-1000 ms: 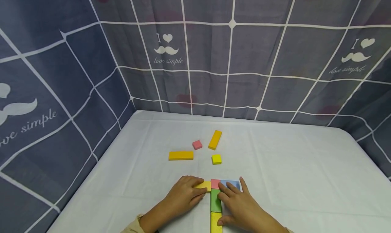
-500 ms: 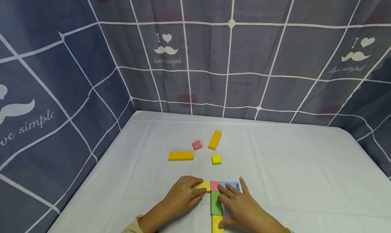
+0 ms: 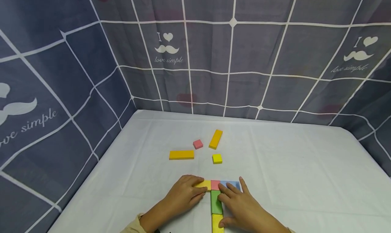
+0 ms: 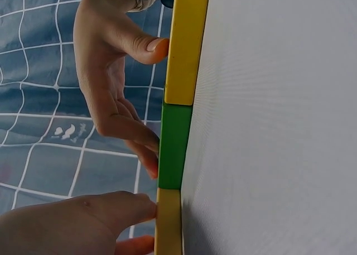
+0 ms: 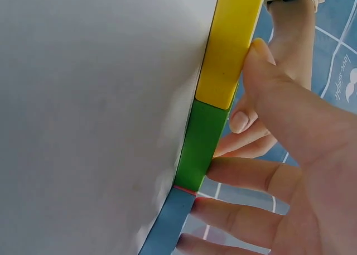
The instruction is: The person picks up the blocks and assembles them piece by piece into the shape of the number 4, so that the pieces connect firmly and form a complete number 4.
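Note:
Flat coloured blocks lie edge to edge in a T shape on the white cloth. My left hand (image 3: 183, 195) pinches the left-hand yellow-orange block (image 3: 208, 184) between thumb and index finger. Beside it sit a small pink block (image 3: 215, 185) and a blue block (image 3: 236, 184), partly covered by fingers. A green block (image 3: 215, 206) runs towards me from the pink one, followed by a long yellow block (image 3: 216, 222). With spread fingers, my right hand (image 3: 239, 206) touches the green and blue blocks, its thumb on the long yellow block (image 5: 231, 48).
Beyond the T lie loose blocks: two long orange ones (image 3: 181, 155), a small pink one (image 3: 198, 144) and a small yellow one (image 3: 217, 158). A grey checked curtain (image 3: 207, 53) stands behind and at both sides of the table (image 3: 290, 165).
The pink, blue, green and long yellow blocks have slid slightly towards me under my right hand. Pink now sits level with the left yellow-orange block. My left hand has stayed put.

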Tool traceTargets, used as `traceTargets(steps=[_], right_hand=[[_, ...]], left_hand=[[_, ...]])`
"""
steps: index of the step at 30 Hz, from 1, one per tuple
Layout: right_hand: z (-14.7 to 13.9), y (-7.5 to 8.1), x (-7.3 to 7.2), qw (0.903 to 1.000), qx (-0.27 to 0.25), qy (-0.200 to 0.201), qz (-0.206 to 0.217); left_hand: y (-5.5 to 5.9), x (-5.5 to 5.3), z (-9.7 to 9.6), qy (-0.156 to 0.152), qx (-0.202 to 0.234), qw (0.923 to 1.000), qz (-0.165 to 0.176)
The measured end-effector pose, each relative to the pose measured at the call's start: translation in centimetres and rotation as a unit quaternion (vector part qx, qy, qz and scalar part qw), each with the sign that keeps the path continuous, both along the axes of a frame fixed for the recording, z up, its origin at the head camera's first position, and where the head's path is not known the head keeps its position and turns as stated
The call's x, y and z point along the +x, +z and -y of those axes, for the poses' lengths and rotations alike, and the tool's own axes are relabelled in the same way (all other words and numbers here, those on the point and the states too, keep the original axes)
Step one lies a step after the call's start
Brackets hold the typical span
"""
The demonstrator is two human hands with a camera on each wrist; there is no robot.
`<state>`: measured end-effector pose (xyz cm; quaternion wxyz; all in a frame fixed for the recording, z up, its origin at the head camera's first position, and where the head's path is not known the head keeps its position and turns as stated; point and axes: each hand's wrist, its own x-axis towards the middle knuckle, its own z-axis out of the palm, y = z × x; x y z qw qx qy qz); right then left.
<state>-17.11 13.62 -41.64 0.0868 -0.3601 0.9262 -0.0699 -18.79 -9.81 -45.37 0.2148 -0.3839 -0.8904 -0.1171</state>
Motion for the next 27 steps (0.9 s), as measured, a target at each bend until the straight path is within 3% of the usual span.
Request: traceTargets(steps=[10,27], right_hand=[[0.07,0.06,0.13,1.0,0.001,0.0,0.001],[0.0,0.07,0.32,1.0,0.002,-0.004,-0.004]], left_hand=[[0.14,0.03,-0.11,-0.001,0.0,1.0,-0.01],[0.27,0.17,-0.06,0.003,-0.005,0.9999,0.012]])
